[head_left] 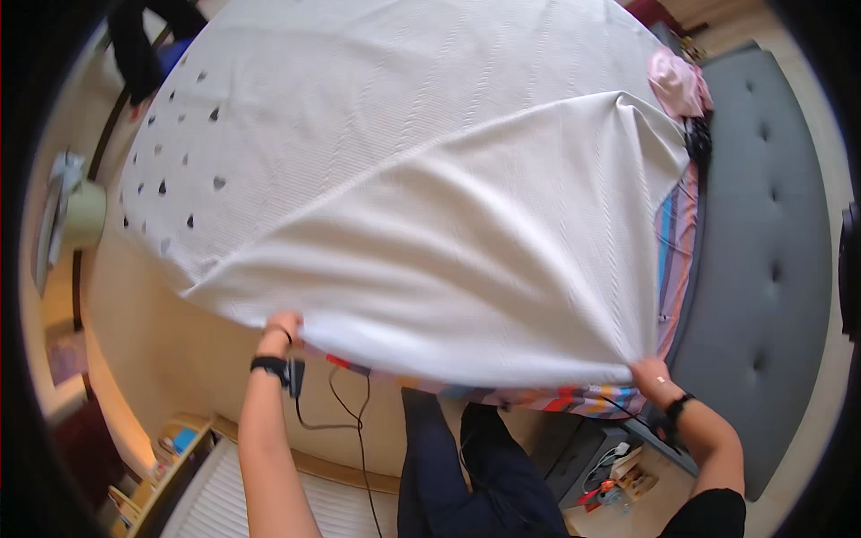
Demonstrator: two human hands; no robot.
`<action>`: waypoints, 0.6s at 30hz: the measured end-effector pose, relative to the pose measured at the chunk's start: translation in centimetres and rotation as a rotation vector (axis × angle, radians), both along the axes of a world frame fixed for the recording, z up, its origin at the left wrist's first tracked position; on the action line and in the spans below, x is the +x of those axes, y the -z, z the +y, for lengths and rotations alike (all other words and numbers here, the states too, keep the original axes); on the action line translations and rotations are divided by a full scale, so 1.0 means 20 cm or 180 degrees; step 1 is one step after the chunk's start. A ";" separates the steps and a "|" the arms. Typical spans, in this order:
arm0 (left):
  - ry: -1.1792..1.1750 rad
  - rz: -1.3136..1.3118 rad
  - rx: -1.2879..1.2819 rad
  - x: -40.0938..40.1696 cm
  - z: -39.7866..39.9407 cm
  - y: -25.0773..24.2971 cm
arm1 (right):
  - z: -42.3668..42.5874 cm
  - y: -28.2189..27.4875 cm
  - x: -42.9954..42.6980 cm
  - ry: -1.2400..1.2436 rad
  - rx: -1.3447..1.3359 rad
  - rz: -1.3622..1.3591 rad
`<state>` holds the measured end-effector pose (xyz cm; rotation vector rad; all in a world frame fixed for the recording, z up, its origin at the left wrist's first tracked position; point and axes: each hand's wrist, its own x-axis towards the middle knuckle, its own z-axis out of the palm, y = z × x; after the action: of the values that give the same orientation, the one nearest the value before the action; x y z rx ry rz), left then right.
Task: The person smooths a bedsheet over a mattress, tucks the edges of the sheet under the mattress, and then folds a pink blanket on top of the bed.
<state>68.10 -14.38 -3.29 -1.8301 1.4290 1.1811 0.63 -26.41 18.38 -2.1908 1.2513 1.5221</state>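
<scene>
A large white textured bed cover (377, 222) lies over the bed, with small dark heart shapes printed on its far-left part. My left hand (288, 325) grips its near edge on the left. At the right, near the headboard, my right hand (650, 378) grips the near corner. Between my hands the edge is drawn up, and slanting folds run across the raised cloth. Beneath it a striped, multicoloured sheet (675, 245) shows along the right side and the front. My fingertips are partly hidden by the cloth.
A grey tufted headboard (760, 269) stands at the right, beside a bunched pink cloth (678, 84). Below right is a grey nightstand (585, 457) holding small items. A dark cable (362, 444) hangs near my legs. Another person's legs (138, 47) show at upper left.
</scene>
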 end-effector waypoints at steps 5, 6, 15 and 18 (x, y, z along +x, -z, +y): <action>0.0817 -0.0638 0.0943 -0.40 0.34 0.16 | 0.72 -0.18 -0.50 0.0998 0.1037 0.0805; 0.0915 -0.0568 0.0972 -0.53 0.27 0.12 | 0.92 -0.11 -0.61 0.1252 0.1070 0.0776; 0.1510 0.0521 -0.0201 -1.77 -0.14 -0.40 | 0.98 0.25 -0.57 0.1170 -0.0767 -0.2383; 0.1542 0.2440 -0.1297 -2.45 -0.14 -0.60 | 0.85 0.24 -0.46 0.1348 -0.1448 -0.3621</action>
<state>19.17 -17.23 8.76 -1.1367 2.5175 1.4643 -8.53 -9.32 13.64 -2.1815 1.4738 -0.2479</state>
